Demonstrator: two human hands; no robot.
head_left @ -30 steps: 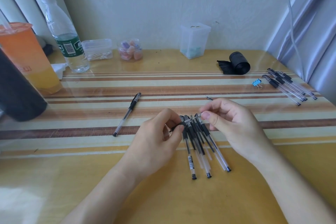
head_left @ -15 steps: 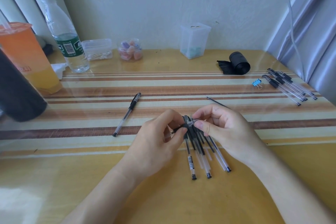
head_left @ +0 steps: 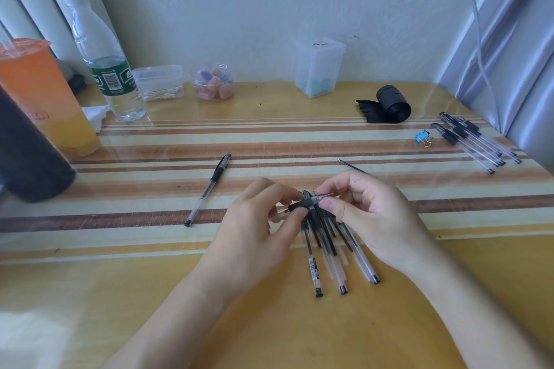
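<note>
Black-sleeved gel pen (head_left: 302,205) is held mid-worktop (head_left: 120,293), just above the pen pile (head_left: 329,252). Left hand (head_left: 254,237) grip pinches its barrel; right hand (head_left: 374,219) grip pinches the clear tip cone (head_left: 322,197) at its front end. Looks like the tip is being screwed on, not seated yet. My read: batch (head_left: 473,141) far right is done; pile plus loose refill (head_left: 350,165) are left. Fingers hide the joint; can't tell if a refill is inside.
</note>
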